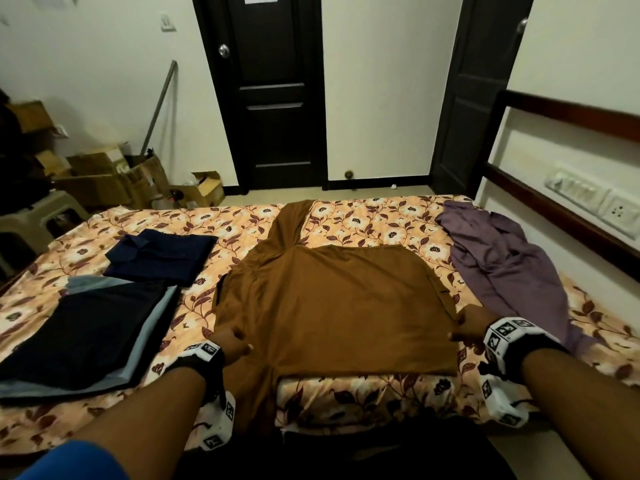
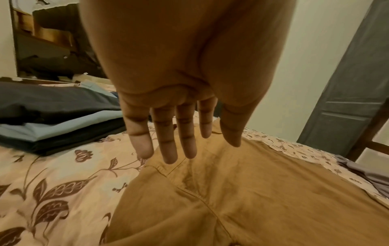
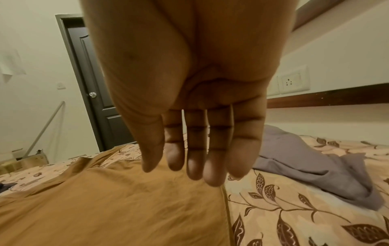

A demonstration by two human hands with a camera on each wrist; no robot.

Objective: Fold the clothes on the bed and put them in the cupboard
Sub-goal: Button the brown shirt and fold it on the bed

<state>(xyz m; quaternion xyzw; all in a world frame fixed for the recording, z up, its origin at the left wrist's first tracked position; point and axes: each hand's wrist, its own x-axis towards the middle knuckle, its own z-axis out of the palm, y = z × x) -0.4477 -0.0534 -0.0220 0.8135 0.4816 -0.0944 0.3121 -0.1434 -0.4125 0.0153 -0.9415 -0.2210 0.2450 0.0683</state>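
Cloth of a soft brown weave, the brown garment lies spread in the middle of the floral bedsheet, its folded body a flat rectangle with one sleeve trailing toward the far edge. The left hand hovers at its near left edge and the right hand at its right edge, fingers straight and loose, gripping nothing. A crumpled purple garment lies rightward; folded dark clothes stack leftward.
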